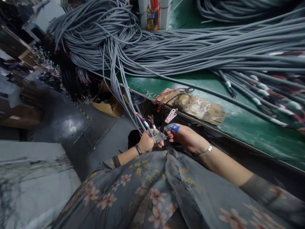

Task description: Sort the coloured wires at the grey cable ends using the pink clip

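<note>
My left hand (148,142) is closed around the ends of a few grey cables (143,122) that hang down from the bench; their stripped coloured wires (151,120) stick up above my fist. My right hand (187,137) is pinched close to the left one, and a blue piece (175,127) sits at its fingertips, too small to name. Both hands are in front of my lap, just below the bench edge, and each wrist wears a band.
A green bench (240,124) carries a big heap of grey cables (181,47). A taped brown pad (200,106) with red and black wires and a pink clip (171,115) sit at its edge. A cardboard box (107,106) stands on the floor at left.
</note>
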Available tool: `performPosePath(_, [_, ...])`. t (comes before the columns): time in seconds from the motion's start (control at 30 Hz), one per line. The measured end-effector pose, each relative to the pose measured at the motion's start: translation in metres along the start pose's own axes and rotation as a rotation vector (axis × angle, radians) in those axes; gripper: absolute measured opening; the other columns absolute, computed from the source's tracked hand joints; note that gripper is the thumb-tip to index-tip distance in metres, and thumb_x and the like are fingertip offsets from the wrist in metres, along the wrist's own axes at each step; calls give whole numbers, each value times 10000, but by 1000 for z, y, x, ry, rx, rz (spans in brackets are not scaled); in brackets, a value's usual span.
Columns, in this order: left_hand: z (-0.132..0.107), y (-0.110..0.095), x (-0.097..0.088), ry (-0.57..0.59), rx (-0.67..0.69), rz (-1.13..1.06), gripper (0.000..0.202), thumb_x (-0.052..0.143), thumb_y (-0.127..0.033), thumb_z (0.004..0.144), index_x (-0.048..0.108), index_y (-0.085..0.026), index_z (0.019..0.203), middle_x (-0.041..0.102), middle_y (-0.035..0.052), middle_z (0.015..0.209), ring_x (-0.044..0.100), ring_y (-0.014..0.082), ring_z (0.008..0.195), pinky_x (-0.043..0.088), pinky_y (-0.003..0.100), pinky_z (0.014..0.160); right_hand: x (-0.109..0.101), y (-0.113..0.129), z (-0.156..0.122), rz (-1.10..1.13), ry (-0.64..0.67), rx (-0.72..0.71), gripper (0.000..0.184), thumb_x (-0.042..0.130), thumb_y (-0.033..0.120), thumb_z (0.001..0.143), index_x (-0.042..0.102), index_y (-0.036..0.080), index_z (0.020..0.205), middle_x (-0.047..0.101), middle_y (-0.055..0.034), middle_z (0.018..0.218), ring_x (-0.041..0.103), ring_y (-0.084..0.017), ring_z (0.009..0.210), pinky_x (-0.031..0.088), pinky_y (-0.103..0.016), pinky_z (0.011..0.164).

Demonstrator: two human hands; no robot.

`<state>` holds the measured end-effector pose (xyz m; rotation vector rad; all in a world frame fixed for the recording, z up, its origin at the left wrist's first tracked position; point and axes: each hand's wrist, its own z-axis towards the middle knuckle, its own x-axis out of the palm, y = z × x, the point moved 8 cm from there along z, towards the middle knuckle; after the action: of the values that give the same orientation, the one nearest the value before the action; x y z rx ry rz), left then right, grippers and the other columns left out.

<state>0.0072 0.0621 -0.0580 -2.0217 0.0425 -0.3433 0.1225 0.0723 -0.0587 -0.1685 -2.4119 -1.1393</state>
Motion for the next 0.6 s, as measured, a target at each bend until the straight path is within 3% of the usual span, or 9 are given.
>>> performPosePath(0.2, [-1,-3,1,-14,-4,37,527,783,-598,506,526,-140,554,562,0,450,494,77,382,398,195,408,11,15,-4,-293,-2,-152,401,809,483,528,594,177,673,564,35,583,444,-86,518,359,-243,518])
performPosePath(0.43, [-1,-3,-2,-59,8,42,509,760,-596,541,519,-148,550,554,-9,461,472,65,381,390,191,410,11,17,-4,-279,-50,-183,332,787,428,516,582,182,601,547,33,559,411,-85,506,332,-252,516])
performPosePath(0.6, [0,-3,-8,-102,36,23,514,751,-597,555,481,-159,536,555,-7,460,467,69,384,404,202,419,0,13,2,-101,-126,-160,293,750,360,539,501,206,533,439,55,481,378,-91,480,341,-250,495])
